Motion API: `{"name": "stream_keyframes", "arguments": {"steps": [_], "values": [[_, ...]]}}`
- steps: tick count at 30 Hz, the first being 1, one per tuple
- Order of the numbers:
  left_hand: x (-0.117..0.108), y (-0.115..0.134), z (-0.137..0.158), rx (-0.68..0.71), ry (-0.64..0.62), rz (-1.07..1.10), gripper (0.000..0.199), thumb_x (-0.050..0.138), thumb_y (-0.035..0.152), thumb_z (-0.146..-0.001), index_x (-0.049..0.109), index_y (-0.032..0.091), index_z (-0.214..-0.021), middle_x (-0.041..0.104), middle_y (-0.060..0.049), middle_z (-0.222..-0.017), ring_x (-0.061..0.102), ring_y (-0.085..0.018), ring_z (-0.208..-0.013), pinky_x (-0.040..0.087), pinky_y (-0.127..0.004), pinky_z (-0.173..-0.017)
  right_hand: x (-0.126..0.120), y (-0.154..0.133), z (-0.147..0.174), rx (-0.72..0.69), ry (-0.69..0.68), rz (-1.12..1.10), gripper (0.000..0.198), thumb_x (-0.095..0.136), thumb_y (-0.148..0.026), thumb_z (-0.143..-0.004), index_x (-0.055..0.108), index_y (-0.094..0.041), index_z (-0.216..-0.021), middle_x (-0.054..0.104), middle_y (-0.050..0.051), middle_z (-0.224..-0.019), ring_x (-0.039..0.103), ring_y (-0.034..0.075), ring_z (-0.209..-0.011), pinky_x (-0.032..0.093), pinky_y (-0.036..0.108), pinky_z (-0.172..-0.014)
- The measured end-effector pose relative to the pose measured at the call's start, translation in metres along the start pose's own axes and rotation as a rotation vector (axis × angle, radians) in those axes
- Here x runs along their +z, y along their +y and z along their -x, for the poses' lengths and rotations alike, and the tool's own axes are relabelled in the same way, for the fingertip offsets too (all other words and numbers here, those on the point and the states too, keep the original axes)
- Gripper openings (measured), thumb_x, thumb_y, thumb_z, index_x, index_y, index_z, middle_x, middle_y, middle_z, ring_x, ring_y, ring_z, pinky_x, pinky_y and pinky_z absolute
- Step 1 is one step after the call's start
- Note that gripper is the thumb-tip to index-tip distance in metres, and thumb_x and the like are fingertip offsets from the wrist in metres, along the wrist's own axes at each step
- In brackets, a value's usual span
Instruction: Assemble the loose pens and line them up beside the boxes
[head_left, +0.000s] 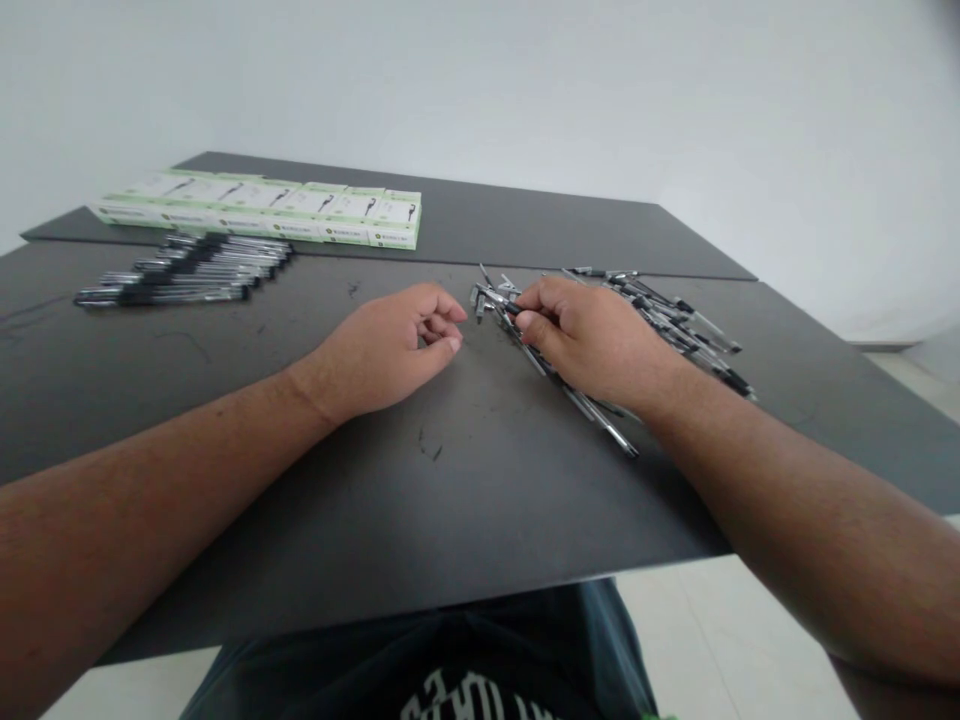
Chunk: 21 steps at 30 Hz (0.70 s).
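A loose heap of black-and-silver pens point(675, 320) lies on the dark table point(465, 480) at the right. My right hand point(592, 340) rests on the near edge of that heap, thumb and fingers pinched on a pen point(501, 300) whose tip points left. My left hand point(390, 350) lies on the table just left of it, fingers loosely curled with nothing in them, a short gap from the pen tip.
A neat row of pens point(187, 270) lies at the far left. Behind it stands a row of white and green boxes point(262, 208). The table's near edge runs above my lap; a white wall stands behind.
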<state>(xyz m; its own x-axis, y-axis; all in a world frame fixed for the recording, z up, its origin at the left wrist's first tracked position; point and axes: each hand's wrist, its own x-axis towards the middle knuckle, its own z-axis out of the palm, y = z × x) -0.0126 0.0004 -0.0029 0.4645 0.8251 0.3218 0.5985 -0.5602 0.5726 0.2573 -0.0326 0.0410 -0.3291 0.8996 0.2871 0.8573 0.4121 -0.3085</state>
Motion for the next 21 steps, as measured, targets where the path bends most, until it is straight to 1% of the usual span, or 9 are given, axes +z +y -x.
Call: {"name": "stream_keyframes", "arguments": {"steps": [2, 4, 8, 12, 15, 18, 21], "values": [[0.000, 0.001, 0.000, 0.003, -0.022, -0.046, 0.034, 0.066, 0.041, -0.096, 0.076, 0.023, -0.122, 0.086, -0.007, -0.110, 0.082, -0.025, -0.098, 0.066, -0.042, -0.100, 0.001, 0.002, -0.001, 0.009, 0.038, -0.016, 0.029, 0.061, -0.036, -0.109, 0.084, -0.021, -0.118, 0.084, 0.007, -0.096, 0.070, 0.026, -0.085, 0.049, 0.037, -0.082], [-0.001, 0.001, 0.000, 0.013, -0.045, -0.118, 0.037, 0.065, 0.041, -0.096, 0.077, 0.023, -0.126, 0.087, -0.009, -0.121, 0.082, -0.028, -0.108, 0.065, -0.045, -0.107, 0.002, 0.003, -0.001, 0.019, 0.070, -0.027, 0.029, 0.061, -0.037, -0.109, 0.084, -0.021, -0.118, 0.083, 0.007, -0.094, 0.070, 0.026, -0.084, 0.050, 0.037, -0.083], [-0.003, -0.005, -0.002, 0.082, -0.105, -0.254, 0.053, 0.062, 0.047, -0.099, 0.076, 0.021, -0.144, 0.082, -0.013, -0.145, 0.076, -0.035, -0.135, 0.057, -0.052, -0.126, 0.002, 0.003, -0.001, 0.034, 0.099, -0.044, 0.030, 0.061, -0.037, -0.109, 0.085, -0.022, -0.121, 0.083, 0.007, -0.093, 0.071, 0.027, -0.084, 0.052, 0.038, -0.085], [-0.001, -0.015, -0.006, 0.203, -0.185, -0.277, 0.068, 0.061, 0.052, -0.104, 0.067, 0.014, -0.161, 0.073, -0.019, -0.163, 0.065, -0.038, -0.154, 0.046, -0.055, -0.138, 0.003, 0.003, 0.000, 0.032, 0.118, -0.056, 0.031, 0.062, -0.037, -0.108, 0.085, -0.021, -0.121, 0.084, 0.007, -0.095, 0.071, 0.027, -0.085, 0.052, 0.037, -0.085], [0.004, -0.017, -0.011, 0.256, -0.230, -0.309, 0.072, 0.062, 0.054, -0.108, 0.062, 0.015, -0.168, 0.062, -0.021, -0.176, 0.057, -0.038, -0.165, 0.040, -0.057, -0.142, 0.003, 0.002, 0.000, 0.024, 0.124, -0.072, 0.031, 0.061, -0.037, -0.108, 0.085, -0.020, -0.119, 0.084, 0.008, -0.096, 0.071, 0.027, -0.087, 0.050, 0.037, -0.083], [0.009, -0.013, -0.018, 0.242, -0.267, -0.370, 0.073, 0.061, 0.055, -0.110, 0.058, 0.018, -0.173, 0.052, -0.022, -0.184, 0.051, -0.041, -0.170, 0.040, -0.062, -0.142, 0.002, 0.000, -0.001, 0.038, 0.113, -0.075, 0.030, 0.060, -0.036, -0.108, 0.084, -0.020, -0.119, 0.084, 0.008, -0.096, 0.071, 0.026, -0.087, 0.049, 0.036, -0.082], [0.014, -0.009, -0.025, 0.240, -0.297, -0.422, 0.073, 0.058, 0.053, -0.112, 0.055, 0.017, -0.176, 0.047, -0.023, -0.187, 0.048, -0.043, -0.172, 0.040, -0.064, -0.141, 0.002, -0.002, 0.000, 0.049, 0.093, -0.072, 0.030, 0.061, -0.035, -0.109, 0.083, -0.021, -0.120, 0.084, 0.007, -0.095, 0.070, 0.026, -0.084, 0.049, 0.037, -0.081]]}}
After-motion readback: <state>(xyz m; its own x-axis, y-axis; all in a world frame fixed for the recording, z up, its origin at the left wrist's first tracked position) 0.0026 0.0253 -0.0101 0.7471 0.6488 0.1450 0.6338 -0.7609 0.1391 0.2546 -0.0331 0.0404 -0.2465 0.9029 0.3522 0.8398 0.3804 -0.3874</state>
